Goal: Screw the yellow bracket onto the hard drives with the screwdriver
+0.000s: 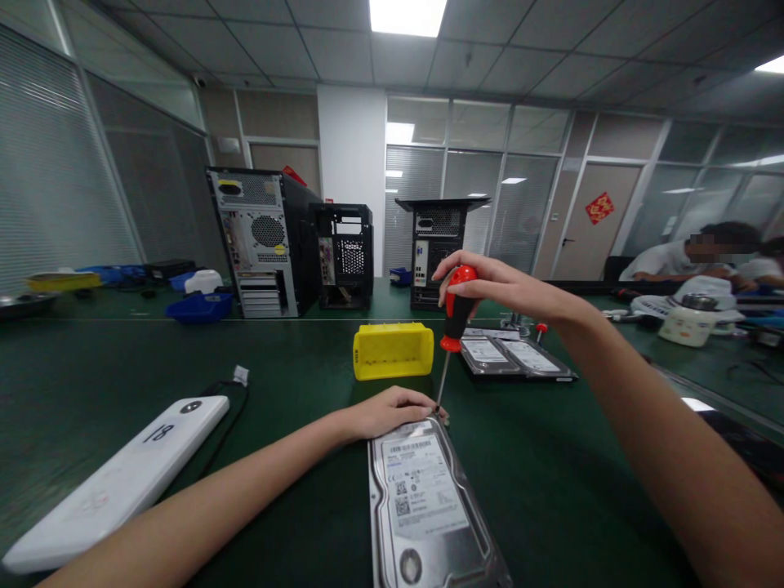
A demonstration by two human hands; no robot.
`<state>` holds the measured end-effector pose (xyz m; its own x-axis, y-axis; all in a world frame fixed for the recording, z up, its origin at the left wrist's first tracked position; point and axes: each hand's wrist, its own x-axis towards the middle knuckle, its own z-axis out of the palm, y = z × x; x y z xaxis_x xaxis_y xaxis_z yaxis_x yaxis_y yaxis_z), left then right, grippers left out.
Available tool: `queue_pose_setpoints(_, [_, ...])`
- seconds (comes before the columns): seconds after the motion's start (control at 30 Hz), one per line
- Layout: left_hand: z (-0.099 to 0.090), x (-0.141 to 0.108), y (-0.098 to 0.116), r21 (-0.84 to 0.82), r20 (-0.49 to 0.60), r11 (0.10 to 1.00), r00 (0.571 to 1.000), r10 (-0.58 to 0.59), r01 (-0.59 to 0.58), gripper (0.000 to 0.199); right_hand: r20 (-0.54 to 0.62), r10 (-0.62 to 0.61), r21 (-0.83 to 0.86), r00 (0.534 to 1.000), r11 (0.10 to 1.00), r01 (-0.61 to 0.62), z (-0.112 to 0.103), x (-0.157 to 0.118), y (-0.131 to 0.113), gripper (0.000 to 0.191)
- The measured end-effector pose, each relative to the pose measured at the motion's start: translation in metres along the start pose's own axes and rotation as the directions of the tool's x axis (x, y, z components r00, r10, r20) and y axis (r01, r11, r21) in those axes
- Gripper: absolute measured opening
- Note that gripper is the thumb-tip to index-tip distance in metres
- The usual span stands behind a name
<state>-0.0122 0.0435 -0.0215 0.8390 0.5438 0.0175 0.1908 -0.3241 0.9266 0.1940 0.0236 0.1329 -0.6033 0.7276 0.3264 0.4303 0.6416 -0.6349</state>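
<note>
A dark green table (pixel 294 351) crosses the frame under a panelled ceiling (pixel 334 53). At bottom centre lies a silver hard drive (pixel 422 543), its label white and printed. The left hand (pixel 392 411) bends over its far end, grip unclear; the right hand (pixel 490 282) has fingers closed around a red-and-black screwdriver (pixel 456 318).

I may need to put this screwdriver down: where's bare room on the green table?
There's bare green table between the white device and the yellow bin, and between the hard drive and the right forearm. Crowded spots: the back, with computer cases, and right of the bin, where two more drives sit.
</note>
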Motion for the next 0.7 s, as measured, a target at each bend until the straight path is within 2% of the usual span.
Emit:
queue_pose_setpoints(0.17, [0.000,0.001,-0.002,0.002,0.003,1.000,1.000,0.009,-0.009,0.033,-0.108,-0.050,-0.138,0.993,0.990,0.035,0.006,0.006,0.003,0.024])
queue_pose_setpoints(0.27, [0.000,0.002,-0.002,0.010,-0.002,1.000,1.000,0.003,-0.003,0.033,-0.120,-0.033,-0.136,0.992,0.991,0.017,0.006,0.007,0.005,0.025])
queue_pose_setpoints(0.47, [-0.001,0.002,-0.005,0.007,0.001,1.000,1.000,0.014,-0.014,0.034,-0.141,0.010,-0.049,0.990,0.999,-0.017,0.008,0.005,0.006,0.031])
queue_pose_setpoints(0.7, [-0.001,0.001,-0.005,0.001,0.003,1.000,1.000,0.029,-0.029,0.034,-0.090,0.097,0.232,0.991,0.970,-0.074,0.012,0.007,0.004,0.037])
